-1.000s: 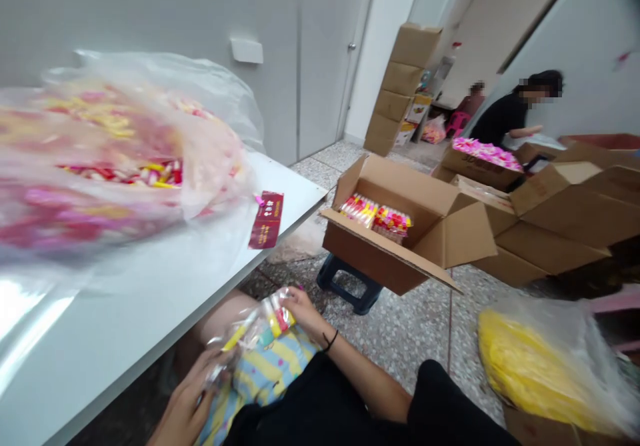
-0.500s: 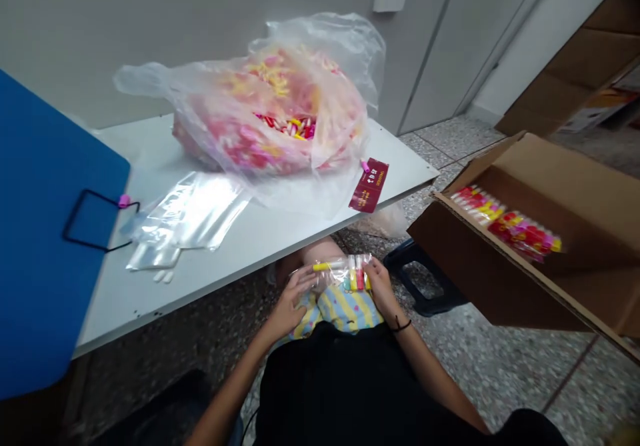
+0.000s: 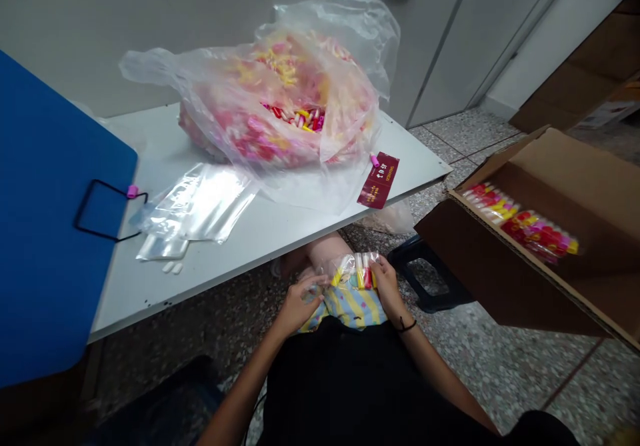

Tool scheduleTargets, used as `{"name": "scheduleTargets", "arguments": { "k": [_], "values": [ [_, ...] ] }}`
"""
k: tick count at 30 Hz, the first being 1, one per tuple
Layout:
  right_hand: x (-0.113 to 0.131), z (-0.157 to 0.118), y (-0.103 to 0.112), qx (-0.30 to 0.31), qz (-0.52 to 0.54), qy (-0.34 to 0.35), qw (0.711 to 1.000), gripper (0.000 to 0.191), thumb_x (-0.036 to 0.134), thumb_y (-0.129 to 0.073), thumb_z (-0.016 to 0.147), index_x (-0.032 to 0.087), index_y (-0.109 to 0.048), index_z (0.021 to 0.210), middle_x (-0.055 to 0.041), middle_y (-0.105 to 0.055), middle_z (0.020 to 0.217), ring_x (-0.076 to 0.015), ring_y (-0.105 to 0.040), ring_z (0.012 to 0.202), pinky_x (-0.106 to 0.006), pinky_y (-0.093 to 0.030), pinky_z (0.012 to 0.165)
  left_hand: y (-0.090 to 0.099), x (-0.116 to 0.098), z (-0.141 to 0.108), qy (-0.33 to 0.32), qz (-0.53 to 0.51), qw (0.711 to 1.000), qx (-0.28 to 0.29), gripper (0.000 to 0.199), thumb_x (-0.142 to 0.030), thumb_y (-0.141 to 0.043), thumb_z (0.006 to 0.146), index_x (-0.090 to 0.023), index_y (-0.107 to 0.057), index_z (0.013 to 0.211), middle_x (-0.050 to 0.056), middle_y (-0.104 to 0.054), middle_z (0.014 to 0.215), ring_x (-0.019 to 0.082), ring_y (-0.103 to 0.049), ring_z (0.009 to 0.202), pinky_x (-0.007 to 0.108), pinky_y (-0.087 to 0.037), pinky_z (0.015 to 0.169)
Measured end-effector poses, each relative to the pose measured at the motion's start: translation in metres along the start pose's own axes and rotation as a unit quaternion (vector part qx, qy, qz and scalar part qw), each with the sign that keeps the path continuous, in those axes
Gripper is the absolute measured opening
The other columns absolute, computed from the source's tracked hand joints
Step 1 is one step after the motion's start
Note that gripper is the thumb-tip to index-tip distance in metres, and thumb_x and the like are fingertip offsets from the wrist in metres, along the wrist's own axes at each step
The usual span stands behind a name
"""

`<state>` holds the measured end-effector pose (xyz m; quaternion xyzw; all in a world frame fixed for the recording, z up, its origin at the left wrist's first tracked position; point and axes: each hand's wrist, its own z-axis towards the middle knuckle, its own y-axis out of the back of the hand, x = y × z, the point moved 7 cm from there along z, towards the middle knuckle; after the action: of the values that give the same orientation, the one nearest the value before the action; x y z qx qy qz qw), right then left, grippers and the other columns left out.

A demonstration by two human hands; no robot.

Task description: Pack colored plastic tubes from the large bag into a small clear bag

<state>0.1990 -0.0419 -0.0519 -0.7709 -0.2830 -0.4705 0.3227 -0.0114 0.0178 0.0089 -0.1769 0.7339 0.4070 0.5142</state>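
Pinching clear packet (image 3: 354, 271) of coloured tubes, my right grip (image 3: 389, 287) closed on one end; left grip (image 3: 299, 305) half-open at the other. Counter (image 3: 270, 233) beyond both.

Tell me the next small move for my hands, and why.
Probably use your left hand to nudge the slanted yellow piece toward the neighbouring pieces, keeping your right hand on the clear packet. That piece leans, while those by your right fingers stand side by side, nearly parallel.
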Motion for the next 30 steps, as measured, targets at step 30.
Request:
{"name": "scheduleTargets", "arguments": {
  "k": [30],
  "values": [
    [0.041,0.014,-0.005,0.102,-0.073,0.011,0.992,0.035,0.036,-0.069,0.065,0.016,-0.066,0.094,-0.0051,-0.068,0.089,-0.018,-0.06,0.073,-0.025,-0.046,0.062,-0.018,-0.02,-0.021,-0.042,-0.056,0.972,0.223,0.02,-0.028,-0.051,0.084,-0.017,-0.057,0.1,0.009,-0.059,0.114,0.025,-0.05,0.114,0.039,-0.036,0.102]
  ]
}}
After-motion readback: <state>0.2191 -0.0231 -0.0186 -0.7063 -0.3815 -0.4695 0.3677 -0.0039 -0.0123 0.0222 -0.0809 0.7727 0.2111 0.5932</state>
